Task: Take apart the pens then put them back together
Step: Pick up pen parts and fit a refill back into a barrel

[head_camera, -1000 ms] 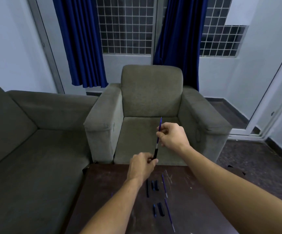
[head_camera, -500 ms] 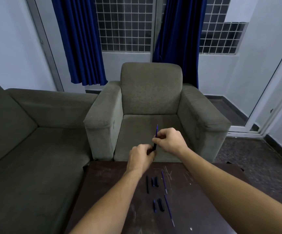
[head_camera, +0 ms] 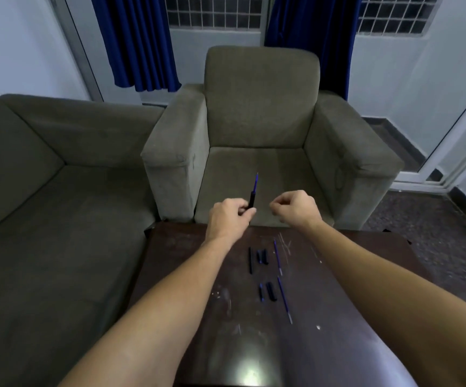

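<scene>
Here, the left hand [head_camera: 230,216] pinched the lower end of a black pen barrel [head_camera: 251,201] between thumb and curled fingers. It held the barrel near upright, tipped slightly right, over the far edge of the table [head_camera: 192,275]. A blue refill [head_camera: 256,183] stuck out of the barrel's top, pointing toward the armchair [head_camera: 259,107]. The right hand [head_camera: 296,209] hovered just beside it, apart from the pen, fingers curled in toward the thumb, with nothing visible in them. Loose pen parts lay on the dark, scratched table in two rows nearer the person. The far row had a long black tube [head_camera: 250,260], two short dark pieces [head_camera: 262,256] side by side, and a thin second refill [head_camera: 277,256]. The near row had a short blue piece [head_camera: 261,291], a short black piece [head_camera: 271,291] and a third refill [head_camera: 284,301]. None of the parts touched either hand. A grey sofa [head_camera: 44,191] stood to the left, with blue curtains [head_camera: 136,37] behind.
</scene>
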